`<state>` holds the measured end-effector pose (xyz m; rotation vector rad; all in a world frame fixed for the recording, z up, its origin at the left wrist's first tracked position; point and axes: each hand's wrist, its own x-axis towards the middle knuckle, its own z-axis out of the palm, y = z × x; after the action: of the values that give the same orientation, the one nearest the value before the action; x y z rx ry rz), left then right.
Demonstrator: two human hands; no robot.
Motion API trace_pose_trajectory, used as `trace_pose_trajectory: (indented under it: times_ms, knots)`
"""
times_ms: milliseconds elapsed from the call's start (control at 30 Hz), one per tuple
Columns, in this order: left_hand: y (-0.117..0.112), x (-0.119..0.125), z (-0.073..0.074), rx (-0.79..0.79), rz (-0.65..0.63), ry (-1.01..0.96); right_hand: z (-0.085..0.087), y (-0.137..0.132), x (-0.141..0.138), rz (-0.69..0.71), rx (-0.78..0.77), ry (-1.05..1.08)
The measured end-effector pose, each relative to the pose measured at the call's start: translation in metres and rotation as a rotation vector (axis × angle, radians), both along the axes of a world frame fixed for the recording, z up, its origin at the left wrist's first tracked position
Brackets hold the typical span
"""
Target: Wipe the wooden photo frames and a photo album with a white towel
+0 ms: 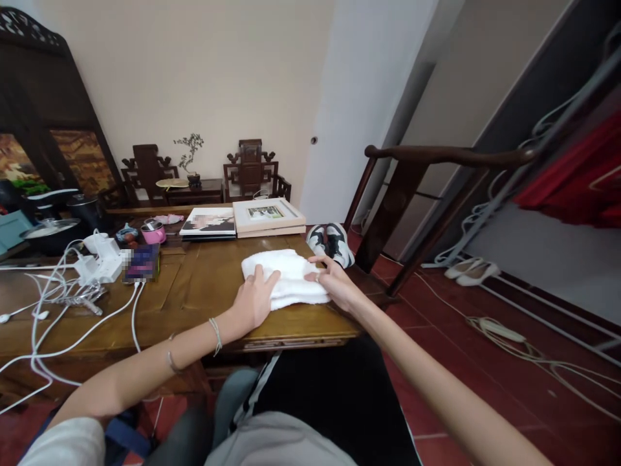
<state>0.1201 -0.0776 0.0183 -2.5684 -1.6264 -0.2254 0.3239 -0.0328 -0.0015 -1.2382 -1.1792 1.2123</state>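
Observation:
A white folded towel [286, 275] lies on the near right part of the wooden table [204, 285]. My left hand [253, 299] rests flat on the towel's near left edge, fingers stretched out and open. My right hand [334, 281] touches the towel's right end, fingers spread over its edge, thumb and forefinger near the cloth; it is not clear whether it pinches it.
Framed pictures [266, 217] and a book [209, 222] lie at the table's far side. White chargers and cables [99, 262], a phone [141, 264] and a pink cup [153, 233] sit at left. Sneakers [332, 243] stand on the red tile floor; a wooden rail [436, 155] rises at right.

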Motion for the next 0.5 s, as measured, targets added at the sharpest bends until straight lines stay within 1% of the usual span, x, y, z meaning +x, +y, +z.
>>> trace_pose_trajectory:
  times_ms: [33, 100, 200, 267, 333, 400, 467, 500]
  knots:
    - [-0.002, -0.001, -0.002, 0.017, -0.029, 0.006, -0.001, -0.002, 0.002, 0.025, 0.001, 0.018]
    - [-0.003, -0.004, -0.006, 0.057, -0.084, 0.008, 0.001, 0.0, 0.004, 0.065, -0.01, 0.036]
    - [0.003, -0.01, -0.016, 0.099, -0.182, -0.038, 0.012, 0.02, 0.001, 0.037, -0.098, -0.016]
    - [0.009, -0.014, -0.022, 0.081, -0.259, -0.076, 0.015, 0.034, -0.003, 0.022, -0.122, -0.084]
    - [0.014, -0.018, -0.028, 0.037, -0.304, -0.119, 0.012, 0.044, -0.005, 0.065, -0.041, -0.125]
    - [0.017, -0.02, -0.031, -0.014, -0.323, -0.168, 0.004, 0.05, -0.002, 0.118, 0.116, -0.155]
    - [0.017, -0.022, -0.031, -0.061, -0.331, -0.207, -0.003, 0.053, 0.002, 0.105, 0.256, -0.257]
    - [0.017, -0.022, -0.029, -0.084, -0.332, -0.223, -0.004, 0.053, 0.004, 0.082, 0.299, -0.349]
